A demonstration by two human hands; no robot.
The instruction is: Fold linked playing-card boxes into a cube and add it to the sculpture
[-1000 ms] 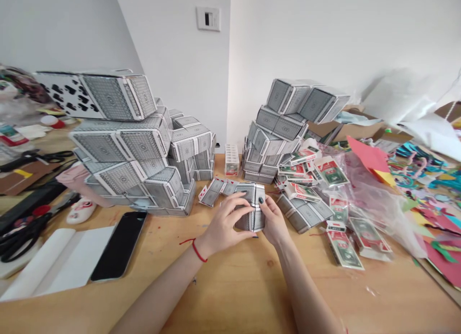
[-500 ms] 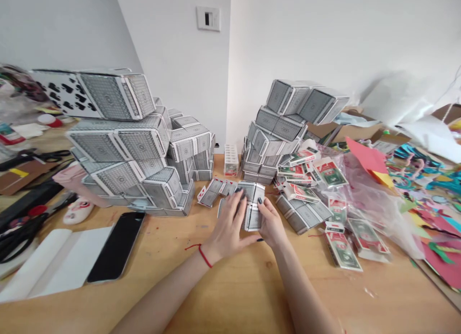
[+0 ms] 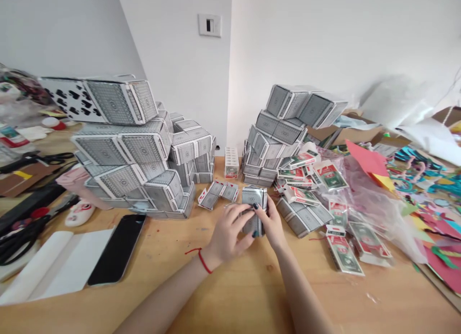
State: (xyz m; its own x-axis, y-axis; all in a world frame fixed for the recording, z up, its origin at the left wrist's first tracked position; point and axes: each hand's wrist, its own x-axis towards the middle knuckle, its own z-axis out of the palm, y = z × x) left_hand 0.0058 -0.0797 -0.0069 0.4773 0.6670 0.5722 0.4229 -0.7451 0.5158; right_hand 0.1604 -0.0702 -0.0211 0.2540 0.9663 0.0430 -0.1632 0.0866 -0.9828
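Between my hands is a small box folded from grey-backed playing cards (image 3: 254, 196), standing on the table or just above it; I cannot tell which. My right hand (image 3: 272, 224) grips its right side, fingers partly hidden behind it. Against the near left face rest the curled fingers of my left hand (image 3: 226, 234), thumb low at the front. Just left and beyond lie folded loose cards (image 3: 218, 193), some showing red hearts. To the right, a longer card block (image 3: 305, 216) lies on the table.
Stacked card-box structures rise at left (image 3: 122, 149) and right (image 3: 277, 127). Packs of cards (image 3: 344, 252) and plastic wrap (image 3: 382, 209) spread to the right. A phone (image 3: 117, 250), white paper (image 3: 54, 262) and black scissors (image 3: 21, 238) lie left.
The card piece has turned and now shows a narrower, upright front. My left hand has shifted down, its fingers curling more on the box; the right hand keeps its grip.
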